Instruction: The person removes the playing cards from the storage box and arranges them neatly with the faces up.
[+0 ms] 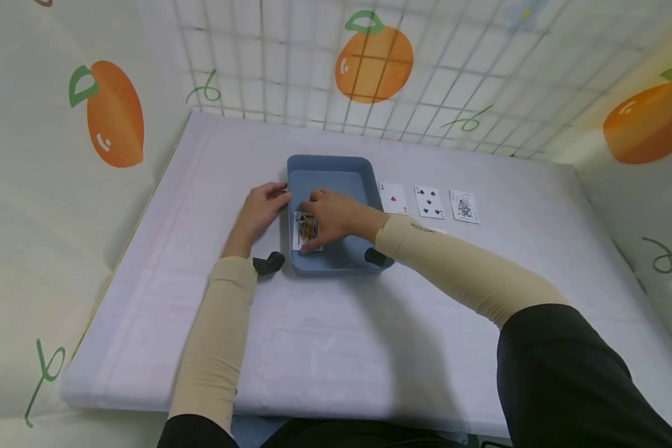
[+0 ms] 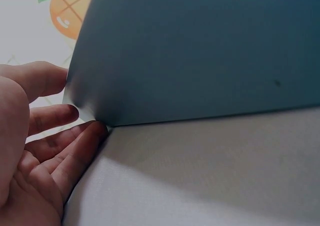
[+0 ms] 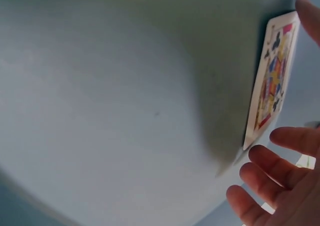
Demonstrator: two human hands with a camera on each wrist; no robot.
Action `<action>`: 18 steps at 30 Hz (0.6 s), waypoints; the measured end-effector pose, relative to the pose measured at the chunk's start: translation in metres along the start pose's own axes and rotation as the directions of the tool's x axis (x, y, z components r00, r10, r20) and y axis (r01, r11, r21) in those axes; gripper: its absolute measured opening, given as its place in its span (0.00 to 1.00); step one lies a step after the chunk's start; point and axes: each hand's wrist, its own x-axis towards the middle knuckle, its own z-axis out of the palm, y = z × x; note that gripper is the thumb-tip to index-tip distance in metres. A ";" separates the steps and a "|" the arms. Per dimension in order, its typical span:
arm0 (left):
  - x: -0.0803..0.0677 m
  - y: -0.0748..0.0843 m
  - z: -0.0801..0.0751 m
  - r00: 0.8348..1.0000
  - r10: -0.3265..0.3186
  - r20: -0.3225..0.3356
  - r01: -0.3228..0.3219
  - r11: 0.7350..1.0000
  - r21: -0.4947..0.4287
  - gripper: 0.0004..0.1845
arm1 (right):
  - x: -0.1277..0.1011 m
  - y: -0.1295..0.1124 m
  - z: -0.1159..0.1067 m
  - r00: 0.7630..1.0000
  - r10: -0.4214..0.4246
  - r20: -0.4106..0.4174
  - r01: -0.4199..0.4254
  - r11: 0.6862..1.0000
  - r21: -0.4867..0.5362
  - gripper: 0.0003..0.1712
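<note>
Blue tray (image 1: 354, 169) mid-table (image 1: 336, 336). Left hand (image 1: 260, 208) against tray's left outer wall, fingers (image 2: 60, 117) straight, touching wall, gripping nothing. Right hand (image 1: 333, 214) inside tray over face card (image 1: 304, 231), fingers (image 3: 272, 168) relaxed, spread; card flat on tray floor near left wall. Three cards (image 1: 429, 202) in row just right of tray. Bare table toward near edge.

Club pips shown on the court card (image 1: 306, 231) in the blue tray (image 1: 329, 169), a red heart on one table card (image 1: 393, 198), spade pips on the next (image 1: 429, 202), sleeve print unreadable.
</note>
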 end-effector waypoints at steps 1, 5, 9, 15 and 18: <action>0.000 0.000 0.000 1.000 -0.003 0.001 0.003 1.000 -0.001 0.25 | 0.000 0.000 0.001 1.000 0.002 0.000 -0.002 1.000 -0.002 0.59; 0.000 0.001 0.001 1.000 -0.012 0.002 0.012 1.000 -0.003 0.25 | 0.001 -0.001 0.003 1.000 -0.003 0.001 0.003 1.000 -0.020 0.59; 0.000 0.002 0.002 1.000 -0.012 0.002 0.012 1.000 -0.010 0.24 | 0.002 -0.004 0.003 1.000 -0.003 0.002 0.003 1.000 -0.030 0.58; -0.002 0.002 0.001 1.000 -0.010 0.001 0.010 1.000 -0.004 0.24 | 0.002 -0.007 0.001 1.000 0.002 0.004 -0.002 1.000 -0.031 0.55; -0.001 0.001 0.000 1.000 -0.004 -0.001 0.004 1.000 0.000 0.24 | 0.002 -0.006 0.001 1.000 -0.001 0.008 0.001 1.000 -0.032 0.54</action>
